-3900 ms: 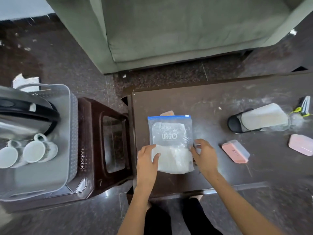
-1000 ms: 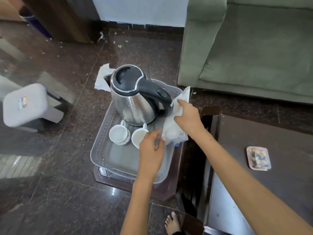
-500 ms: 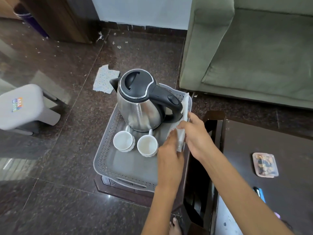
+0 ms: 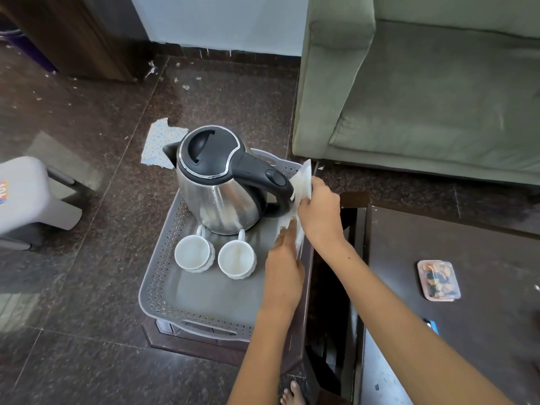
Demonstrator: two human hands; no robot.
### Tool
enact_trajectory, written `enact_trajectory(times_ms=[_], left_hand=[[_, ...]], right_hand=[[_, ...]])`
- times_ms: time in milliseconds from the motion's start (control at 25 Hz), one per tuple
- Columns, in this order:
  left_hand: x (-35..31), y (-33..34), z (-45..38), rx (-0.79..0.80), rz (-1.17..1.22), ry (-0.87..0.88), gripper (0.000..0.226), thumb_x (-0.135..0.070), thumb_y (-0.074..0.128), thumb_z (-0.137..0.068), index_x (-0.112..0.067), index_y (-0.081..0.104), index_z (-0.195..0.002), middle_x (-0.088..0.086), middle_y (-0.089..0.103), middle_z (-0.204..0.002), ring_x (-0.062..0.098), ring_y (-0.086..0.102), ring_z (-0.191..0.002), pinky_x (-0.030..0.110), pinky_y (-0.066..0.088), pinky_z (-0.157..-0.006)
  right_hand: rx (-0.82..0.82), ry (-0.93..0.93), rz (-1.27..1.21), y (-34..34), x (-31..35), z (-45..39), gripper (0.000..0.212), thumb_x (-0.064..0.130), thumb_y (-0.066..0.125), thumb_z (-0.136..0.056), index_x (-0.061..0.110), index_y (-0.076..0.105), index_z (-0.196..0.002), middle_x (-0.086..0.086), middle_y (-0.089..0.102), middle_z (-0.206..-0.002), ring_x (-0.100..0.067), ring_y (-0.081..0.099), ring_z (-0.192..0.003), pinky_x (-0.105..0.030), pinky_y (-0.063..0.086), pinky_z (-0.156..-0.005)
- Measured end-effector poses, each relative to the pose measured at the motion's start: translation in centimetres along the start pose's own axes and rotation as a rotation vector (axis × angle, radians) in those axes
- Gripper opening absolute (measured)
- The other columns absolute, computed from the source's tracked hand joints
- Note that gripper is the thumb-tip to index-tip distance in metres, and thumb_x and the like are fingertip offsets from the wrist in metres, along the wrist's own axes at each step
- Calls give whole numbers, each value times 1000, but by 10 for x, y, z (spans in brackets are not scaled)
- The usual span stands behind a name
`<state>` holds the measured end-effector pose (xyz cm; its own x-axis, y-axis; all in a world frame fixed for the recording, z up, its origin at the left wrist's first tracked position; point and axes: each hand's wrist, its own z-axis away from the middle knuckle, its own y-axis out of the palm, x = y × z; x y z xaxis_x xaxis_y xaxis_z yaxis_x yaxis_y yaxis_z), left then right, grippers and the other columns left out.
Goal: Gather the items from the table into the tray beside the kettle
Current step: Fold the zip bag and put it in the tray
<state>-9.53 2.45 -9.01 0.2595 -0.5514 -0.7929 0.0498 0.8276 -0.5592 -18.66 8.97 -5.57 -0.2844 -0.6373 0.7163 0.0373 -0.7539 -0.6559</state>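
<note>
A grey perforated tray (image 4: 187, 299) sits on a dark stool and holds a steel kettle (image 4: 222, 185) and two white cups (image 4: 194, 252). A clear plastic zip bag (image 4: 301, 182) stands on edge against the tray's right wall, beside the kettle's handle. My right hand (image 4: 320, 214) grips the bag's upper part. My left hand (image 4: 285, 267) presses flat against its lower part, fingers extended. On the dark table (image 4: 467, 331) at the right lies a small pink lidded box (image 4: 438, 280), with a blue item (image 4: 432, 325) just beyond my right forearm.
A green sofa (image 4: 423, 92) stands behind the table. A grey plastic stool (image 4: 26, 200) is at the far left on the dark floor. A scrap of paper (image 4: 159, 146) lies on the floor behind the kettle. My bare toes (image 4: 289, 396) show at the bottom.
Since the earliest frame the bag has gone from the table to the tray. In the last second it went from held over the cups to upright against the tray's right wall.
</note>
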Motion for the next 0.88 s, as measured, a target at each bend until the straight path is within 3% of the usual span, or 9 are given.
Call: enact_trajectory(times_ms=[80,160,320,440,600,720,880], left_hand=[[0,4,-6,-2,8,-5,72,9,40,-83,-25,32,-145,18,55,-134,32,55,-120,43,48,-94],[-1,4,-9,5,-5,-4,69,5,44,-86,-25,30,-146,17,56,-133,33,57,-116,43,49,-91],[-8,-4,7,-71,-16,23,60,-18,63,-88,-15,37,-142,4,50,-138,20,47,-126,23,38,-98],[-24,-5,30,-192,-1,91,59,-15,64,-86,-19,40,-139,-2,47,-138,11,40,-128,17,30,-104],[-46,19,52,-277,-56,233,48,-11,58,-90,-19,44,-136,-2,47,-137,8,39,-129,11,24,-108],[-63,53,67,-184,-45,253,40,-16,54,-94,-20,49,-133,-4,48,-137,6,40,-129,9,25,-107],[-74,112,89,3,30,194,31,-12,57,-90,-16,59,-121,-1,54,-128,12,48,-123,4,27,-102]], right_hand=[[-21,-21,2,0,-1,-1,39,-1,41,-87,6,51,-123,-17,63,-104,-33,60,-94,-41,52,-76],[-14,-46,38,-1,-5,-5,28,5,47,-88,5,55,-116,-16,65,-100,-32,62,-92,-39,52,-72],[-48,-88,-18,-19,-8,0,30,25,62,-87,7,58,-110,-9,69,-98,-25,66,-90,-40,54,-81],[-89,-85,-105,-39,-18,17,34,28,60,-89,8,62,-116,-4,72,-99,-14,67,-89,-32,53,-86],[-113,-83,-101,-78,-63,41,23,23,60,-89,14,68,-109,2,73,-93,-5,67,-81,-10,50,-77],[-163,-13,-108,-118,-119,65,14,17,64,-87,14,71,-98,2,74,-85,-7,68,-79,-19,53,-78],[-239,217,-50,-169,-210,101,10,12,63,-85,13,72,-89,-3,74,-82,-14,70,-77,-11,47,-71]])
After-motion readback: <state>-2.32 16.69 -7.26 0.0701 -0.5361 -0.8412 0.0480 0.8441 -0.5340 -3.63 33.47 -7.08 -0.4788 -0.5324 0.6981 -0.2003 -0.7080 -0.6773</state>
